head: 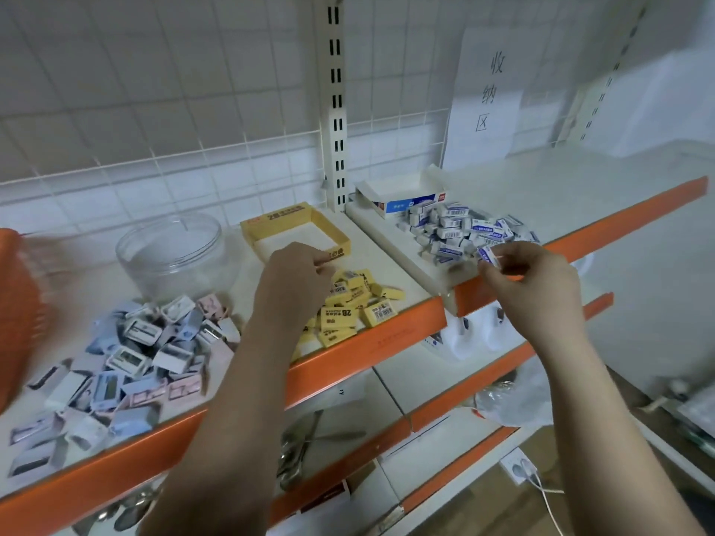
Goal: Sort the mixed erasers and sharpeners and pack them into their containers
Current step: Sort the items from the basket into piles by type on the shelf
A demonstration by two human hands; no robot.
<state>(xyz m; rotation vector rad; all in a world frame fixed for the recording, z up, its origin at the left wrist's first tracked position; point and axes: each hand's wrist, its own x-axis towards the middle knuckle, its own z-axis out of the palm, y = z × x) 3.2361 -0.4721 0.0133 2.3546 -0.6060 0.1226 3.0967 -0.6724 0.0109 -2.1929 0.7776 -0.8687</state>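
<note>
Spanning the view, two white shelf boards [390,241] with orange front edges meet at one slotted upright. One orange basket [15,315] at far left; one clear round jar [170,249]; one open yellow box [296,230]; one open white-and-blue box [402,195]. Three loose heaps, too many to count: pastel sharpeners [127,350], yellow erasers [356,303], blue-white erasers [456,230]. Left hand [298,280], fingers curled, over the yellow heap; grasp not discernible. Right hand [530,280] pinches one blue-white eraser [488,254] at its heap's near edge.
</note>
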